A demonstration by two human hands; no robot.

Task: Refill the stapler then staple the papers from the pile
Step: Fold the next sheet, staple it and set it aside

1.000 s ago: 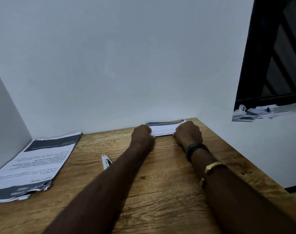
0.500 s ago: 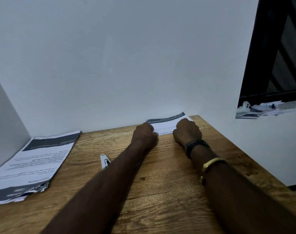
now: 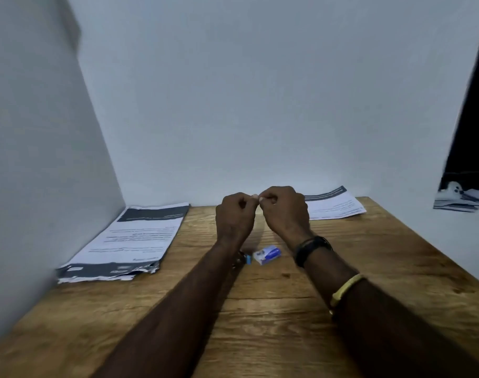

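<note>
Wooden table [image 3: 260, 323]; small staple box [image 3: 267, 255], contents unseen.

Dim, cool-grey indoor shot; soft all over, wide-angle warp at the edges.

Light is weak & diffuse, no glare. The back wall [image 3: 260, 91] is the brightest area, w/ a blue-grey cast. The left wall [image 3: 41, 159] is a shade darker, w/ a dark smudge in its top corner. There's a faint soft shadow on the table [image 3: 369, 268] under the left hand [image 3: 235, 216] & right hand [image 3: 284, 211]. Forearms go near black toward the bottom edge, little detail. The dark opening [image 3: 475, 118] at the right edge is crushed to black. Walls & table edges lean outward. Print on the paper pile [image 3: 134, 241] & the sheets [image 3: 333, 205] far right is smeared, unreadable. Anything at the fingertips is too small/soft to make out.
</note>
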